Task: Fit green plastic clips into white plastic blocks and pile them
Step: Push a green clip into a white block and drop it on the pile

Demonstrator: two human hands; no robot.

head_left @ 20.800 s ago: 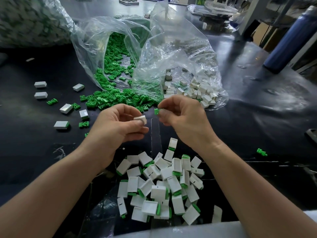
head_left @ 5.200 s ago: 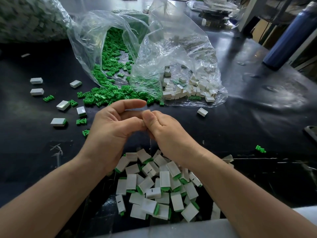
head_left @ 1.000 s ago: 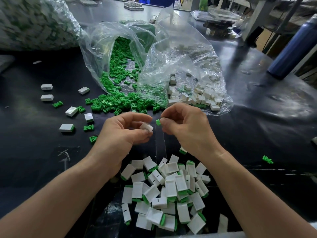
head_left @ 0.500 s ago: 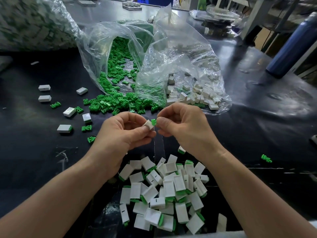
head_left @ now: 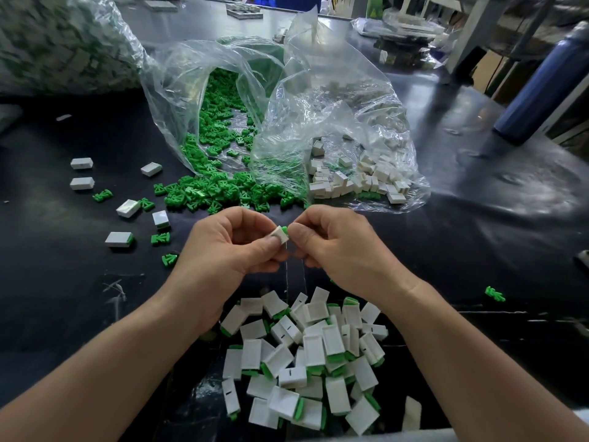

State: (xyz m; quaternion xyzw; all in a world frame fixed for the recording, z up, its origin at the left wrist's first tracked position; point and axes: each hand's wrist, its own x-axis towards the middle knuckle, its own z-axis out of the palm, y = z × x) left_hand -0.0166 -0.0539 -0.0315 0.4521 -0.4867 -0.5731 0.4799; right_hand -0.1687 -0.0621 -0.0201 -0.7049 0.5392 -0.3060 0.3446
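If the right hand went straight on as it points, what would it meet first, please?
Probably the white block in the left hand; the right hand holds a green clip almost against it.

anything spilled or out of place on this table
Yes: green clips spill from the open clear bag onto the table. Loose white blocks and clips lie scattered at the left, and one stray clip sits alone at the right, apart from the rest.

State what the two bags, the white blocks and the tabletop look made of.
Bags: thin clear plastic film, glossy; it crinkles, and the parts inside show through.
White blocks: hard moulded plastic, matt, with crisp edges and narrow slots.
Tabletop: smooth black sheet, perhaps rubber or laminate, semi-gloss; it reflects light at the right.
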